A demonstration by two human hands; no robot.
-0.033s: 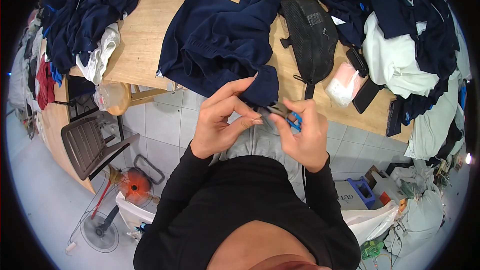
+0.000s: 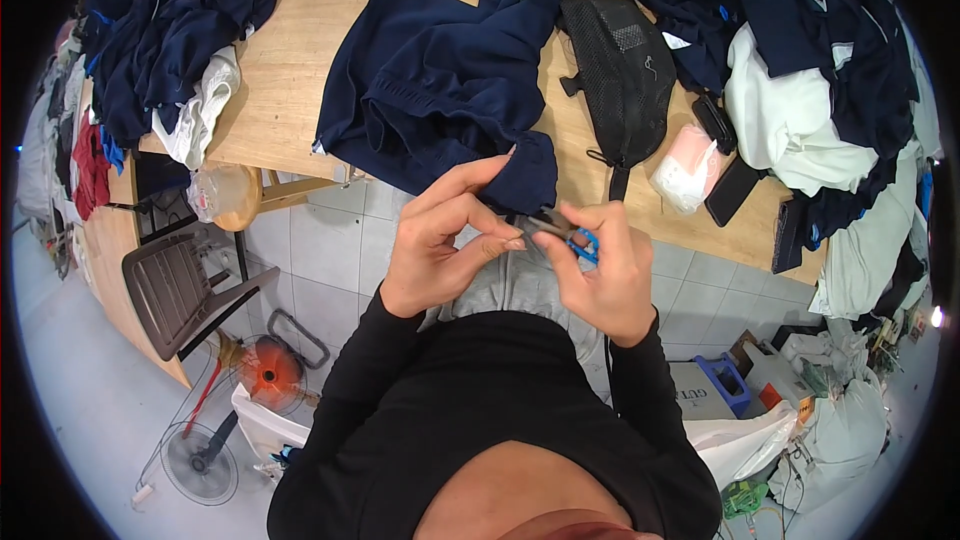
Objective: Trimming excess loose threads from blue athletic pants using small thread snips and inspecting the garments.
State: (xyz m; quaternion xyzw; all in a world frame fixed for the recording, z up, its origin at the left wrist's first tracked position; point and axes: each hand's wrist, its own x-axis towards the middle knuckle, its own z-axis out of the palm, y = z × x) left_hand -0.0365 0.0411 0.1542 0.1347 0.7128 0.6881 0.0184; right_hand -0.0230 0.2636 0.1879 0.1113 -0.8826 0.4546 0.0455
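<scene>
A navy garment (image 2: 430,70) with a gathered elastic waist lies on the table, one end hanging over the front edge. My left hand (image 2: 450,240) is at that hanging end. Its upper fingers rest against the cloth, while thumb and forefinger pinch something too small to make out, perhaps a thread. My right hand (image 2: 610,270) grips small thread snips (image 2: 583,245) with blue handles. Their dark blades point up and left, just below the garment's end and close to the left fingertips.
Beside the garment lies a black mesh pouch (image 2: 622,80). Farther right are a pink-and-white packet (image 2: 686,170), a black phone (image 2: 733,190) and piled navy and white clothes (image 2: 790,100). More clothes (image 2: 175,40) heap at left. A brown chair (image 2: 170,285) and fans (image 2: 270,375) stand lower left.
The snips have turned a little in my right hand, and their blades sit slightly differently by the garment's end. My left hand stays almost still.
</scene>
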